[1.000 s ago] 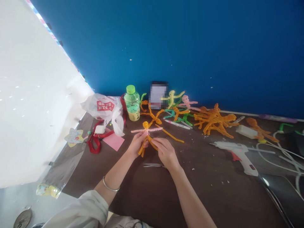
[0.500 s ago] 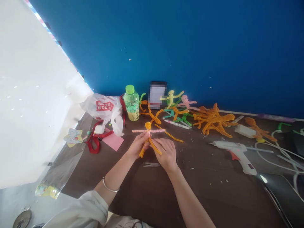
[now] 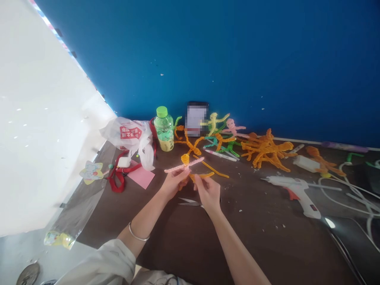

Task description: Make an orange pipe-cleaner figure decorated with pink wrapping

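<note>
Held above the dark table is a pipe-cleaner figure with an orange head and pink twisted arms slanting up to the right. My left hand pinches its body just under the pink arms. Thumb and fingers of my right hand are closed on one orange leg, which points out to the right. The other leg is mostly hidden behind my left fingers. Scissors, partly opened, lie on the table below my hands. Beyond the figure lies a loose orange stem.
A green-capped bottle, plastic bag and red strap stand or lie at the left. Finished-looking figures and an orange pile line the blue wall. A glue gun with cables and a black device are at the right.
The figure's pink arms have tilted, right end up. Its orange leg has swung from pointing down to pointing right, and my right fingers now pinch it. More of the scissors shows.
</note>
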`<state>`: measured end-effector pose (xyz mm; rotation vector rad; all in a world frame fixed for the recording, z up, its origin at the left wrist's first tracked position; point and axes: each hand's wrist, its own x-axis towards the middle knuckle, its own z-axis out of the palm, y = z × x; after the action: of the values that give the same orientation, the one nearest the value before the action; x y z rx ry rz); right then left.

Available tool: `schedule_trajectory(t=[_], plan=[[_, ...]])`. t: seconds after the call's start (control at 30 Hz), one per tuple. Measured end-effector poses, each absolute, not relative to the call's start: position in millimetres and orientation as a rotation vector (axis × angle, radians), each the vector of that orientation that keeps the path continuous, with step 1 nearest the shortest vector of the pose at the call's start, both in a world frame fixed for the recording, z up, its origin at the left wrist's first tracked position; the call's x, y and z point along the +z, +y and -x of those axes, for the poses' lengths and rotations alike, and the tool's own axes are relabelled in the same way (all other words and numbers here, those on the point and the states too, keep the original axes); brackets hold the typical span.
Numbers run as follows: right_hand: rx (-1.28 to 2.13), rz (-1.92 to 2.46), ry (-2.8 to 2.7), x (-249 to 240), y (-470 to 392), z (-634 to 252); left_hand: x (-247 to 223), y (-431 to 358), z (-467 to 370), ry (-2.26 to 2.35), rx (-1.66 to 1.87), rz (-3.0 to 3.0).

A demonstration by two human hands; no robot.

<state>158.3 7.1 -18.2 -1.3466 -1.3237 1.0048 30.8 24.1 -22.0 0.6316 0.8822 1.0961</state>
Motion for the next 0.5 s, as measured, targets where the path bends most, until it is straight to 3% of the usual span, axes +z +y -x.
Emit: schedule_trajectory(t=[0.1,0.2,0.5], plan=[[1.229,1.328,-1.258,-11.7,8.7,-159.8,-20.6,22.7,-29.5,0.931,1.098,-0.746],[1.184,1.351,-1.328,-12.2,9.2,-160.5,-19.8,23.0,-29.4,0.947,1.11,-0.81],[0.105,1.295,-1.974,-27.6,4.9,-159.7,-27.0,27.0,-33.3,1.043,1.249,-0.734]])
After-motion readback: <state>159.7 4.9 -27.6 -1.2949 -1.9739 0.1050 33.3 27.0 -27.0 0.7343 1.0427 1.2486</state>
